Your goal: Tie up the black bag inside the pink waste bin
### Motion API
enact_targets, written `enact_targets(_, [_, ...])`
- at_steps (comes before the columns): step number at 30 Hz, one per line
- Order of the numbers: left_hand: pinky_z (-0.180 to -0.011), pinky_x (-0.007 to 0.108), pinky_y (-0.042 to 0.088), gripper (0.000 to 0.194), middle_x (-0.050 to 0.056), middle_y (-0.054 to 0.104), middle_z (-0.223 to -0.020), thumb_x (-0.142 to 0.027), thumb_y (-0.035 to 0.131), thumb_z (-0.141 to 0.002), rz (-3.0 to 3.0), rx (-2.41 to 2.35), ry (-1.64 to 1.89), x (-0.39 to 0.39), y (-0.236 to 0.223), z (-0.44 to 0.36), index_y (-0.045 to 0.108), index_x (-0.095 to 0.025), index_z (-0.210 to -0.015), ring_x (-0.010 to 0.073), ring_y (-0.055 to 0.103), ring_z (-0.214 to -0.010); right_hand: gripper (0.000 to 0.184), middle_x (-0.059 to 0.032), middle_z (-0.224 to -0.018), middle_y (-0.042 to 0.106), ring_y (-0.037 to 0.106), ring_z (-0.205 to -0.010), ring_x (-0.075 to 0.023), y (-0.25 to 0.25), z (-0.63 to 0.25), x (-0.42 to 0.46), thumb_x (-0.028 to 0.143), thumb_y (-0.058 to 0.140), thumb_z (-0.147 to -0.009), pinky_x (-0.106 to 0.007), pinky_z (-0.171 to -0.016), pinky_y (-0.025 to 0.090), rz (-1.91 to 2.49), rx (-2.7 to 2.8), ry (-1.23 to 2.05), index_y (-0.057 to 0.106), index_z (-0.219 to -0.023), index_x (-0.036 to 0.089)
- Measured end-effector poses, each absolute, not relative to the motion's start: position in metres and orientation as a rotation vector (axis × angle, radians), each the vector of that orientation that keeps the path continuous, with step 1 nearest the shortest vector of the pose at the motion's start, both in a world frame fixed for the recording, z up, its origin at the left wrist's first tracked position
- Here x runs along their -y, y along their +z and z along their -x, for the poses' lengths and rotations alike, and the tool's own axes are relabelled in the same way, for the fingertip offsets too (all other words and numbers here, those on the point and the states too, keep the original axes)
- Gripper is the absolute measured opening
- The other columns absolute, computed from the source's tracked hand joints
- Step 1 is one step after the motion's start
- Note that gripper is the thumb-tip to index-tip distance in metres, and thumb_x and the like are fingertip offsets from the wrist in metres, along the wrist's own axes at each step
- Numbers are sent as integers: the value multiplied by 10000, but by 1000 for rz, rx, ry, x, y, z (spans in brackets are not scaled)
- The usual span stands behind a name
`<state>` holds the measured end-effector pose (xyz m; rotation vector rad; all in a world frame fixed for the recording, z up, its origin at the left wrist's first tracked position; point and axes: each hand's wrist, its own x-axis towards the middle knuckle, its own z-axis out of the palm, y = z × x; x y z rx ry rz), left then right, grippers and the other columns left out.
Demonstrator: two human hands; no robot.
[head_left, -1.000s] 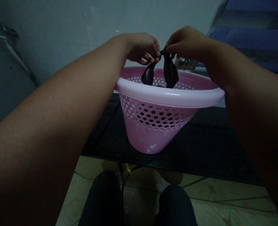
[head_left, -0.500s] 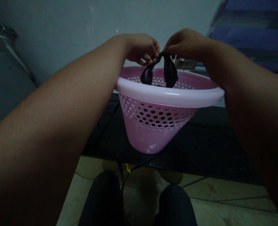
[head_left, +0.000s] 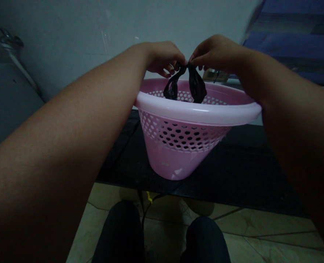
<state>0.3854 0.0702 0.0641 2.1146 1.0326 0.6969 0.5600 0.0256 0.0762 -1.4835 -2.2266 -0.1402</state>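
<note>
A black plastic bag (head_left: 197,86) hangs by a knotted neck, with two dark lobes dangling just inside a pink plastic basket (head_left: 197,114). My left hand (head_left: 164,59) and my right hand (head_left: 213,53) pinch the bag's knot from either side, above the basket's far rim. The basket stands on a dark tabletop. Its upper wall is perforated and its lower part is solid. The bag's lower ends are close to the holes, and whether they touch the basket is hard to tell.
The dark tabletop (head_left: 233,160) carries the basket. My dark-clad knees (head_left: 120,230) and a tiled floor (head_left: 260,226) lie below its edge, with a black cable (head_left: 148,212) between. A grey wall (head_left: 96,25) rises behind, with blue fabric (head_left: 296,40) at upper right.
My hands have drawn slightly closer together and sit a little lower, with the knot tighter between them. The basket has not visibly moved.
</note>
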Motion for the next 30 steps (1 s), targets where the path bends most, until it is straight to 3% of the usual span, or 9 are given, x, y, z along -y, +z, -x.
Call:
enact_targets(4, [-943, 414, 365, 121, 51, 680, -690, -273, 652, -560, -2119, -997, 744, -61, 64, -384, 600, -359, -628, 350, 463, -1136, 319, -82, -761, 582, 458, -592, -82, 76, -559, -26, 226, 543, -841, -245, -624, 396, 1488, 2231, -129, 682, -1050, 28])
enact_targets(10, [-909, 336, 412, 220, 43, 680, -706, -228, 610, -600, -2124, -1095, 674, -52, 65, -383, 633, -347, -784, 277, 495, -1139, 341, -78, -751, 568, 458, -567, -79, 77, -561, -30, 216, 512, -844, -239, -587, 387, 1485, 2272, -166, 671, -1060, 5])
enact_targets(14, [-831, 326, 433, 129, 45, 597, -614, -210, 591, -647, -2141, -1057, 656, -54, 65, -384, 595, -334, -682, 260, 544, -969, 341, -72, -733, 559, 468, -569, -83, 77, -562, -31, 210, 508, -839, -226, -558, 371, 1475, 2286, -155, 668, -1055, 1])
enact_targets(19, [-746, 297, 415, 149, -3, 487, -616, -85, 538, -772, -2089, -1057, 687, -52, 66, -386, 564, -189, -669, 120, 477, -621, 333, -59, -728, 549, 463, -558, -78, 77, -560, -28, 195, 512, -834, -216, -538, 352, 1479, 2271, -148, 660, -1078, 23])
enact_targets(22, [-698, 266, 377, 172, -19, 468, -604, -19, 479, -826, -2049, -1058, 685, -50, 67, -388, 539, -134, -714, 78, 461, -572, 337, -50, -727, 549, 460, -549, -75, 76, -559, -27, 198, 527, -829, -215, -535, 345, 1487, 2262, -143, 662, -1104, 58])
enact_targets(30, [-648, 253, 349, 187, -17, 476, -591, 6, 459, -844, -2018, -1030, 677, -47, 66, -388, 534, -129, -738, 77, 469, -560, 365, -42, -731, 544, 465, -556, -75, 77, -560, -29, 153, 502, -806, -208, -532, 343, 1504, 2260, -123, 662, -1127, 90])
